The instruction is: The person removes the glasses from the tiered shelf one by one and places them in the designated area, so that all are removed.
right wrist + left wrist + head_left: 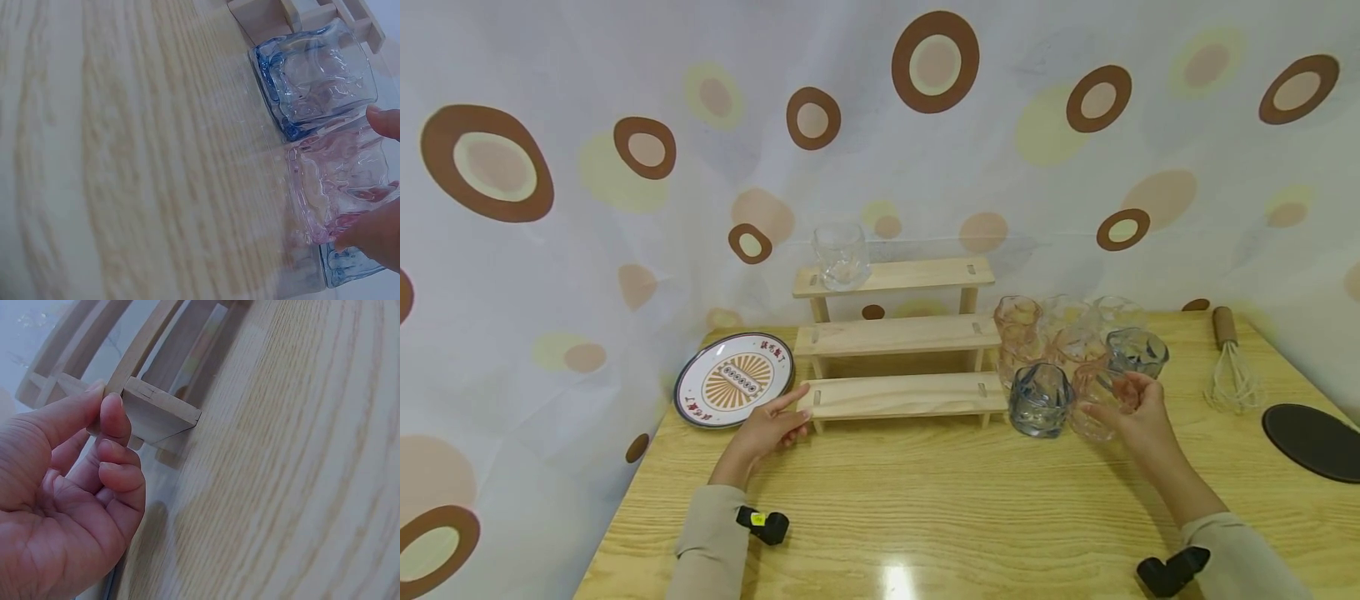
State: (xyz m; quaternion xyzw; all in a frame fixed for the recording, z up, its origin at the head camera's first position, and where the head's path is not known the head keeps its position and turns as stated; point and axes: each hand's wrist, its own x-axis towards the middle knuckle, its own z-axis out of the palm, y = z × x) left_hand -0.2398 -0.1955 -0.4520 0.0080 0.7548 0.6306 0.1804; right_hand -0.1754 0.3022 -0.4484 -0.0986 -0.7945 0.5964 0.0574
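A three-tier wooden shelf (898, 396) stands at the middle of the table, with a clear glass (841, 257) on the left of its top tier. My left hand (769, 429) pinches the left end of the lowest tier; the left wrist view shows thumb and index finger on the wood (159, 403). On the right, my right hand (1142, 417) grips a pink glass (340, 178) between thumb and fingers. That glass stands in the front of a cluster, right of a blue glass (1040, 400). Part of its rim is hidden behind my fingers.
More pink, clear and blue glasses (1137, 352) crowd behind. A patterned plate (700, 367) lies left of the shelf. On the far right are a whisk (1232, 367) and a black oval mat (1311, 442). A patterned sheet (880, 167) hangs behind the table.
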